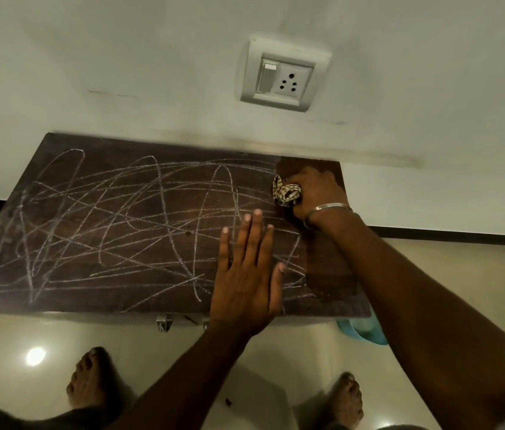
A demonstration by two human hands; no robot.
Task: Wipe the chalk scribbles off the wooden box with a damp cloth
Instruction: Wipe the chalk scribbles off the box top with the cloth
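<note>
The dark wooden box [96, 293] stands against the wall, its top covered with white chalk scribbles [127, 218] from the left edge to near the right end. A strip along the right end looks darker and free of chalk. My right hand [316, 193] grips a bunched striped cloth [286, 193] and presses it on the box's far right corner. My left hand [246, 271] lies flat on the top near the front edge, fingers straight and spread over the scribbles.
A switch and socket plate [282, 76] sits on the wall above the box. A blue tub [359, 332] peeks out below the box's right front corner. My bare feet [89, 380] stand on the glossy tile floor. Metal latches [164, 322] hang at the box's front.
</note>
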